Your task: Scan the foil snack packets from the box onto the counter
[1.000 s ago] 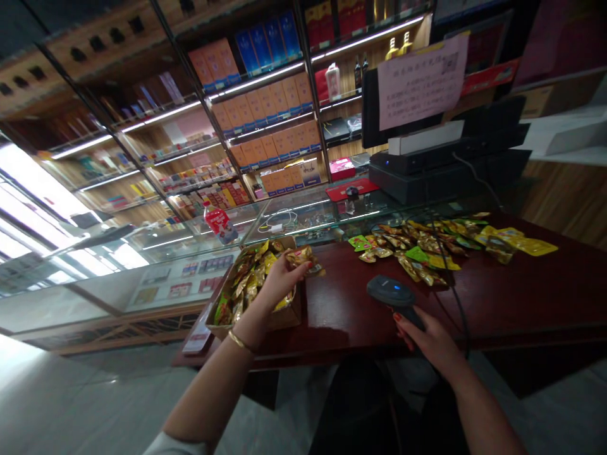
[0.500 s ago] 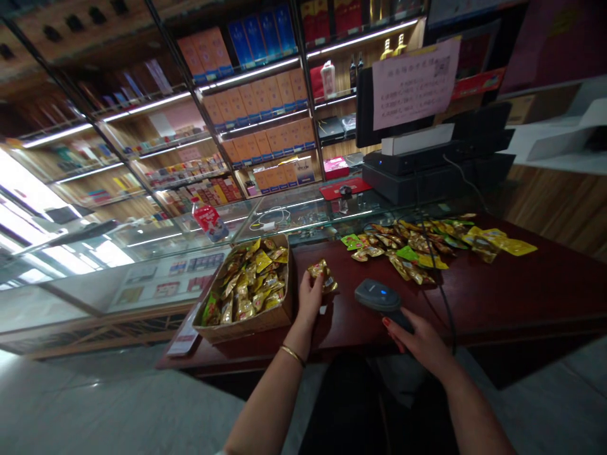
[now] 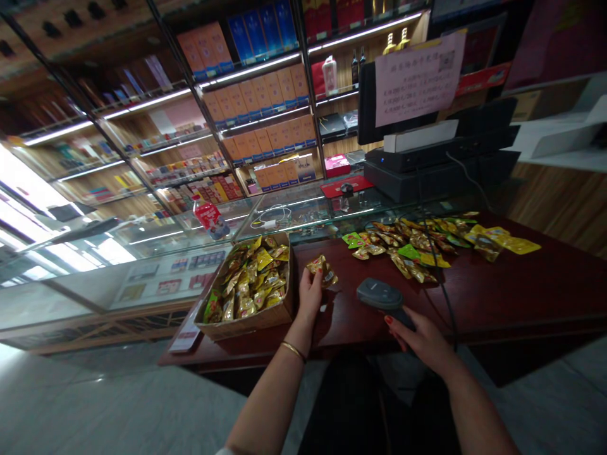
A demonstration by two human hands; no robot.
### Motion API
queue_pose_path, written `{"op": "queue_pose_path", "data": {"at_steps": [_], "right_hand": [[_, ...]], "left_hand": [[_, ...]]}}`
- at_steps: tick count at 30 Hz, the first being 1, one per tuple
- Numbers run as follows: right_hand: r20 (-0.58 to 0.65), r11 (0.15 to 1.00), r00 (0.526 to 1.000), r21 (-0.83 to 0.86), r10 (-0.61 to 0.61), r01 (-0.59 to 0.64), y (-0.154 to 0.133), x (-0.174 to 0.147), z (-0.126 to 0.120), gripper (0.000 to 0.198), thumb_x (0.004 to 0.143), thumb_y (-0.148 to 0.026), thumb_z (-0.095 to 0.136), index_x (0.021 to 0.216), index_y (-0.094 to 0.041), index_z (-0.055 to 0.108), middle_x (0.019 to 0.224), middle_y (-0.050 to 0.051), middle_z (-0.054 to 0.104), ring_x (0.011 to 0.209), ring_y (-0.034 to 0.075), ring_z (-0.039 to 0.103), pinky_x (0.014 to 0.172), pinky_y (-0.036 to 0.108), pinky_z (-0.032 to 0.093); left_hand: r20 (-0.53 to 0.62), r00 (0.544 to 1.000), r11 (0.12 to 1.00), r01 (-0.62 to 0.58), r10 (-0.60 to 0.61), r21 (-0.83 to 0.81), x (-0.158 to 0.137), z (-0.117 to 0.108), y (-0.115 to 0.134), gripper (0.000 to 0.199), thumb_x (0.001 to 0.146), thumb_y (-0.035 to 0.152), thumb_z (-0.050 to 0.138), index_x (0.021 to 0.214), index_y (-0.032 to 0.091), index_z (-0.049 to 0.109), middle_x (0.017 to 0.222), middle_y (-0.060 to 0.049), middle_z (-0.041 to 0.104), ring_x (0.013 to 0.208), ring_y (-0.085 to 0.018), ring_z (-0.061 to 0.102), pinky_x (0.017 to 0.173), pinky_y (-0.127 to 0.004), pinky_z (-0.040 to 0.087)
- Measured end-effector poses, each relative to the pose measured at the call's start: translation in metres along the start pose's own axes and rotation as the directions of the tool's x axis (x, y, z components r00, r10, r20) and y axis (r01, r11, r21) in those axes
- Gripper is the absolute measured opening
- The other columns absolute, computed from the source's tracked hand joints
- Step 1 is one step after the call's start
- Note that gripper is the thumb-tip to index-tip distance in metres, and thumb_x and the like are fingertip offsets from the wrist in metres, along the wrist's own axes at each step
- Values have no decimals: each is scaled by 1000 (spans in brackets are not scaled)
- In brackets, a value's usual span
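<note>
The left hand [image 3: 311,293] pinches gold packaging [image 3: 328,275], partly covered, one packet or several unclear, right of the box [image 3: 256,327] on the table [image 3: 502,297]; the right hand [image 3: 421,336] grips a scanner [image 3: 379,294].

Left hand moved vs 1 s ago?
Yes, rightward. Against the cardboard box, the left hand was reaching across its right side; now it is clear of the box, just right of it, above the dark red table.

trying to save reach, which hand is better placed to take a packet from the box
Likely the left hand: it is nearer the box, though it holds a packet. The right hand is farther off, around the scanner.
</note>
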State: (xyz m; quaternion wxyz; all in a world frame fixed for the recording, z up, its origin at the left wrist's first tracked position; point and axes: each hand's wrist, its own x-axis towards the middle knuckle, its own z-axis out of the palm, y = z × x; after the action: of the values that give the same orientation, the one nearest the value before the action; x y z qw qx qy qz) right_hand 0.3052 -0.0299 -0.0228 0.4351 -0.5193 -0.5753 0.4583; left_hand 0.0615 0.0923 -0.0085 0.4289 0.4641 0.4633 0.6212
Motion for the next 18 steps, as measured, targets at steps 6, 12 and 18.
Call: {"op": "queue_pose_path", "data": {"at_steps": [6,12,18], "right_hand": [[-31,999,999,52,9,-7,0,3,2,37,91,-59,60,87,-22,60,57,-7,54,52,14,51,54,27,40],[-51,990,999,138,17,-10,3,7,5,39,87,-60,64,90,-21,63,55,-7,55,48,13,50,50,27,40],[-53,977,998,213,22,-11,6,7,2,45,85,-65,63,92,-20,63,57,-7,55,45,11,48,52,29,44]], "left_hand": [[46,997,998,56,-56,-2,-6,0,-1,43,74,47,82,103,17,70,101,-7,76,87,-20,71,80,-29,56],[227,928,916,207,-294,344,-4,33,-6,34,71,45,84,80,14,73,69,-2,71,63,-15,65,60,-23,49],[314,852,863,265,-418,430,25,123,-6,28,76,38,81,79,11,73,61,-4,68,55,-14,64,58,-25,53]]}}
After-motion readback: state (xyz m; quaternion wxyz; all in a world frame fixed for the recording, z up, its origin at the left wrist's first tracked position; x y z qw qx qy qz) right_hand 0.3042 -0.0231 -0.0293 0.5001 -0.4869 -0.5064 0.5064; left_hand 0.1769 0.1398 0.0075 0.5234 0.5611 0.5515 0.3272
